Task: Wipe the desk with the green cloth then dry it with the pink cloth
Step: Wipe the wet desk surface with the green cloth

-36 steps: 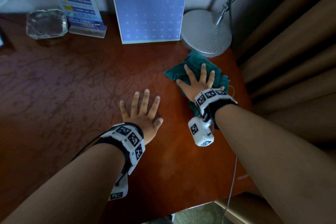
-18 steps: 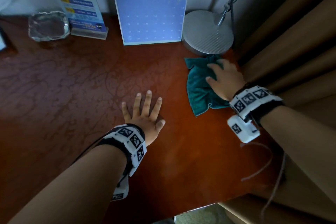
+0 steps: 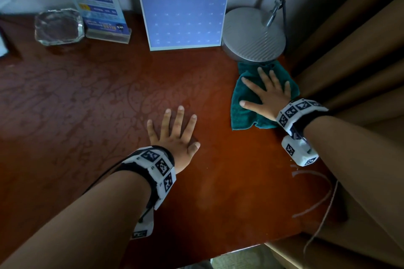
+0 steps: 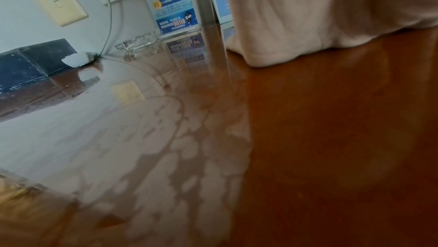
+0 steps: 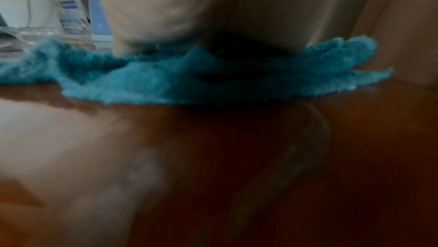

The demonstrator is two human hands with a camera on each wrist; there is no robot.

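The green cloth (image 3: 242, 102) lies crumpled on the red-brown desk (image 3: 229, 181) at the back right, just in front of the lamp base. My right hand (image 3: 265, 91) presses flat on it with fingers spread and straight. In the right wrist view the cloth (image 5: 166, 80) bunches under my palm. My left hand (image 3: 175, 131) rests flat on the bare desk near the middle, fingers spread, holding nothing. The desk (image 4: 142, 138) shows wet streaks in the left wrist view. No pink cloth is in view.
A round grey lamp base (image 3: 253, 34) stands right behind the cloth. A blue calendar (image 3: 185, 13), a blue leaflet stand (image 3: 98, 4) and a glass ashtray (image 3: 59, 26) line the back. Brown curtains (image 3: 349, 61) hang along the desk's right edge. A thin cable (image 3: 323, 220) trails off the front right corner.
My right hand turned on the cloth so the fingers point toward the lamp again, and the cloth spread slightly forward and left. The left hand stayed in place.
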